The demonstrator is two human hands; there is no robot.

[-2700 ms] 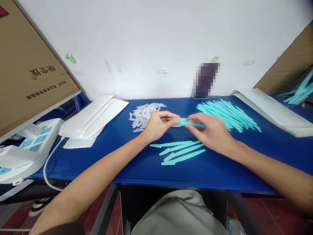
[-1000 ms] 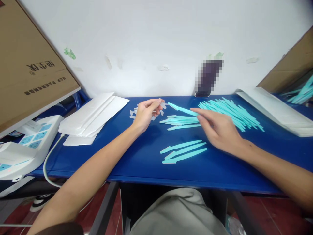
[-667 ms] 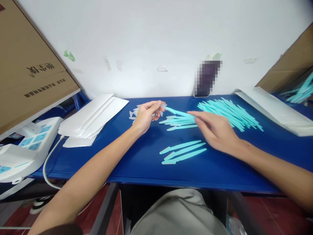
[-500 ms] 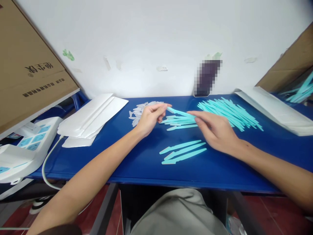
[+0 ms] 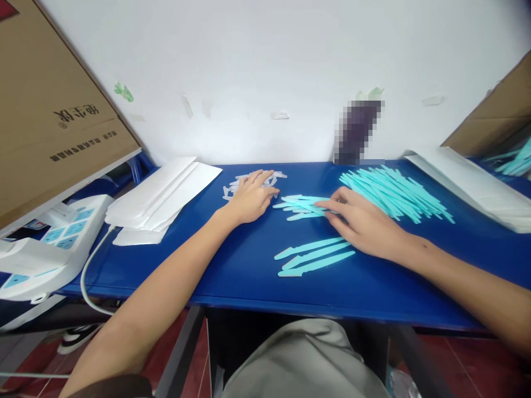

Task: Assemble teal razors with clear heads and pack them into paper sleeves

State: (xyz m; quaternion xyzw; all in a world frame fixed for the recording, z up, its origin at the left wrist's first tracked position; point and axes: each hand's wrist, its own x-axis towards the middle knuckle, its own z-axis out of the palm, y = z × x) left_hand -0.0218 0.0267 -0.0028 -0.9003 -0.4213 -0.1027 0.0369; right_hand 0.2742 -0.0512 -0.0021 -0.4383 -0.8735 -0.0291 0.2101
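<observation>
My left hand [image 5: 251,200] reaches over the heap of small clear plastic blade caps [image 5: 238,184], palm down with its fingers spread, touching or just above them. Under the fingers, part of the heap is hidden. My right hand [image 5: 354,221] is at a small bunch of turquoise eyebrow razors [image 5: 301,203], thumb and fingers closed on a razor there; its handle end is covered by the hand. Nearer to me, three turquoise eyebrow razors [image 5: 317,256] lie side by side, blades to the left. A large pile of razors [image 5: 398,190] spreads behind my right hand.
White paper sleeves [image 5: 161,193] lie at the left, beside a power strip [image 5: 78,237] with a cable. A cardboard box [image 5: 62,99] leans over that side. A phone-like pixelated object [image 5: 359,132] stands against the wall. White packaging [image 5: 473,188] lies on the blue table [image 5: 232,276] at right.
My left hand has left the tip of the held razor and opened over the clear caps. My right hand has lowered that razor onto the small bunch.
</observation>
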